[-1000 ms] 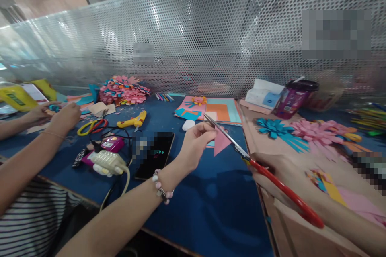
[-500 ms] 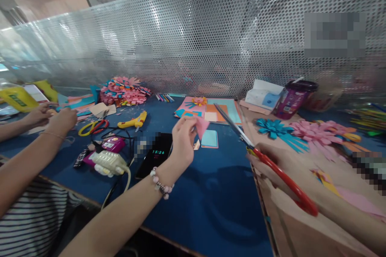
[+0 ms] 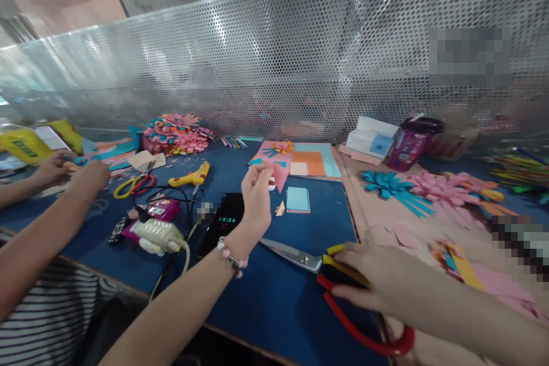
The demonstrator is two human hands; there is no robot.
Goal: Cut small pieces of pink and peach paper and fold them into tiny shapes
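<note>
Between the fingertips of my left hand (image 3: 257,197), closed in a pinch, is a folded piece of pink paper (image 3: 281,176) with its point hanging down. My right hand (image 3: 369,277) is on the yellow and red handles of a large pair of scissors (image 3: 306,260), its thumb between the two loops. The scissors are low over the blue table, blades closed and pointing left. Beyond my left hand lies a stack of light blue paper squares (image 3: 297,199), with a small cream paper scrap (image 3: 280,209) beside it.
A phone (image 3: 223,220), a yellow glue gun (image 3: 191,175) and a power strip with cables (image 3: 158,234) lie left. A co-worker's hands (image 3: 88,177) are farther left. Paper flowers (image 3: 441,191) and a purple cup (image 3: 414,146) stand right. A perforated metal panel (image 3: 274,63) closes the back.
My right hand has brought the scissors down and left, from raised and pointing away to low over the table. The pink paper in my left hand has turned so its point hangs downward.
</note>
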